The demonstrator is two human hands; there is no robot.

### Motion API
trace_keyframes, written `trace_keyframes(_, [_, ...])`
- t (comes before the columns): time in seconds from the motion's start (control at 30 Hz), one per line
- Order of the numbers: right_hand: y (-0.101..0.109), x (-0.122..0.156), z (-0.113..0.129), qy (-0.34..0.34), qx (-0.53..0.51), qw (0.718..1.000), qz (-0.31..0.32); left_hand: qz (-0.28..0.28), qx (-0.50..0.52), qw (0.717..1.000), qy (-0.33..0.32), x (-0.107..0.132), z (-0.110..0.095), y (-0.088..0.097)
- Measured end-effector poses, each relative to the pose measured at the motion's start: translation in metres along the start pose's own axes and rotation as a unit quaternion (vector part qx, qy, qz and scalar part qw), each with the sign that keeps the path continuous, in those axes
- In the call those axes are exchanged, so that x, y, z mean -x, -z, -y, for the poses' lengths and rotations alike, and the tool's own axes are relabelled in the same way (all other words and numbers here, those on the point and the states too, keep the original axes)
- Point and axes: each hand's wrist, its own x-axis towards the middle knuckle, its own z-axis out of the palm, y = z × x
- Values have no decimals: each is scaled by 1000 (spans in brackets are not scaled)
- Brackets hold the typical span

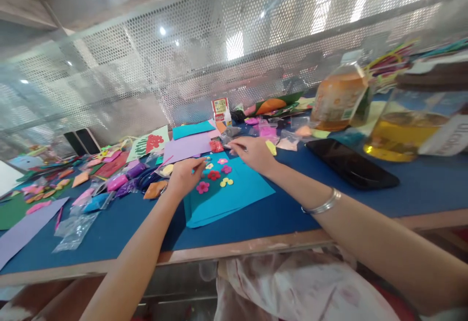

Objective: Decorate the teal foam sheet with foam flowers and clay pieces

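A blue sheet of paper (234, 196) lies on the table, with small clay flowers on it. Among them are a pink flower (202, 187), a red flower (214, 175) and a group of yellow petals (226, 182). At the sheet's left edge, my left hand (185, 177) is closed in a pinch; something tiny may be at its fingertips, too small to name. Over the sheet's far right part, my right hand (253, 152) also pinches, and its fingertips hide whatever is there. Just beyond the fingers is a small red packet (216, 146).
To the right lie a black phone (351, 162), a drink bottle (338, 94) and a jar of yellow liquid (405, 126). Bags of coloured clay (117, 182) crowd the left. A purple sheet (190, 146) lies behind, before a perforated metal screen (190, 57).
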Motion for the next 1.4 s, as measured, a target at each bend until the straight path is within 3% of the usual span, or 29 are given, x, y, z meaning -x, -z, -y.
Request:
trace_keyframes(0.13, [3,0,4,7,66,998,11,14,2,1000,24,-2,7,-6])
trace_keyframes(0.4, [-3,0,-6,-12,70,997,18,-60,31,998,8,-4,13,5])
trace_keyframes(0.57, [0,-2,-3,-25,26,998,51,-49,14,998,26,-3,14,8])
trace_keyframes(0.7, [1,-2,3,-14,40,997,69,-29,16,999,-8,-3,13,5])
trace_keyframes(0.83, [-4,0,1,-87,-49,993,66,-10,15,1000,-8,-2,11,3])
trace_keyframes(0.97, [-9,0,-1,-138,-189,967,100,0,36,998,-44,1,4,5])
trace_keyframes(1.07, [-4,2,2,-109,-198,966,126,-21,40,995,-92,3,-7,8])
trace_keyframes(1.17, [4,13,4,-58,-142,985,84,-41,41,990,-125,5,-18,7])
trace_keyframes(1.3, [10,29,2,38,-96,991,82,-27,31,992,-117,9,-30,2])
trace_keyframes(1.4, [11,36,0,50,-110,986,118,5,41,989,-143,12,-35,-3])
